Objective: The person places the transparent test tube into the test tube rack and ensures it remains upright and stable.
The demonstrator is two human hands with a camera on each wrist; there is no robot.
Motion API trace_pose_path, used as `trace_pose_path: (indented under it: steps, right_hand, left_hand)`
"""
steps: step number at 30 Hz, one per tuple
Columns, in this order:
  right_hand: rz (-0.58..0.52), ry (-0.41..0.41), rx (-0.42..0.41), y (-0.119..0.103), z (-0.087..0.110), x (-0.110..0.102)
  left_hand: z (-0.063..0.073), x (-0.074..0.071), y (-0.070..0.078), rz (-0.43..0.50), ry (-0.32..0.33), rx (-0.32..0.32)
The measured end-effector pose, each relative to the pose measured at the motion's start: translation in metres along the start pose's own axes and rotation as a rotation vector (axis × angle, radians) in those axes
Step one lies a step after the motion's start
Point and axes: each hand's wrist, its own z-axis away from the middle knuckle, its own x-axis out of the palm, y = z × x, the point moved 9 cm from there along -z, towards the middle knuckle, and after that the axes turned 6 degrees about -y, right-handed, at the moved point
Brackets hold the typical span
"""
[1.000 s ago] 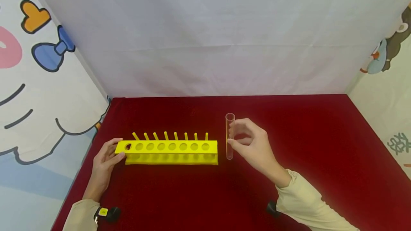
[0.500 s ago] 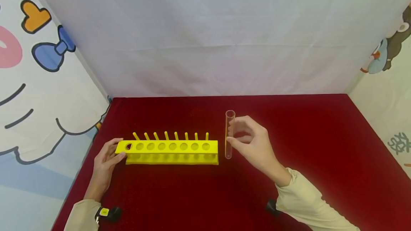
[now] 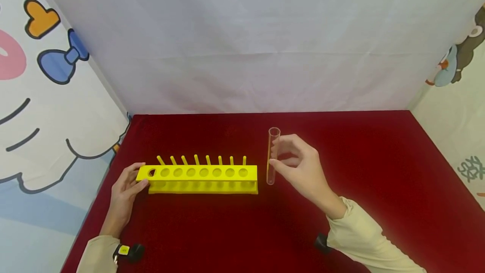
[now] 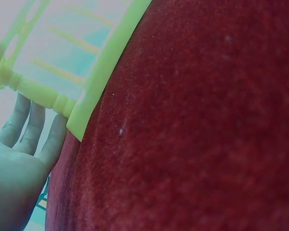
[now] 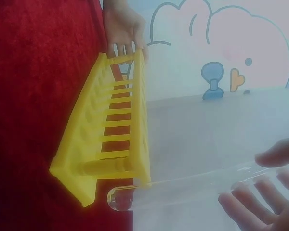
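A yellow test tube rack (image 3: 197, 173) with a row of round holes and a line of pegs behind stands on the red cloth. At its left end my left hand (image 3: 122, 195) grips the top bar between thumb and fingers; the left wrist view shows fingers (image 4: 31, 127) by the rack's end post (image 4: 38, 94). Just past the rack's right end, my right hand (image 3: 299, 167) pinches a clear glass test tube (image 3: 271, 172), held nearly upright, rounded end down. In the right wrist view the tube's rounded bottom (image 5: 120, 198) appears beside the rack's near end.
A dark red cloth (image 3: 227, 231) covers the table. A pale curtain (image 3: 257, 54) rises behind its back edge. Cartoon-printed sheets (image 3: 49, 138) hang at the left and right sides. Black straps with camera units sit at both wrists.
My right hand has lifted the test tube slightly, with a small shift to the right at the end. The left hand and the rack have stayed almost still.
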Motion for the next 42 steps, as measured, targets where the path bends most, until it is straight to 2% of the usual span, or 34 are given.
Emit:
trace_pose_path:
  steps: [12, 21, 42]
  right_hand:
    - [-0.003, -0.022, -0.013, -0.004, -0.006, 0.001]
    - [-0.030, -0.033, -0.041, 0.015, -0.010, 0.002]
    - [-0.043, -0.043, -0.072, 0.008, -0.013, 0.004]
  left_hand:
    - [0.001, 0.002, 0.002, -0.003, -0.008, 0.003]
    - [0.000, 0.001, 0.001, -0.007, -0.008, -0.001]
    - [0.002, 0.000, -0.002, -0.003, 0.007, 0.006]
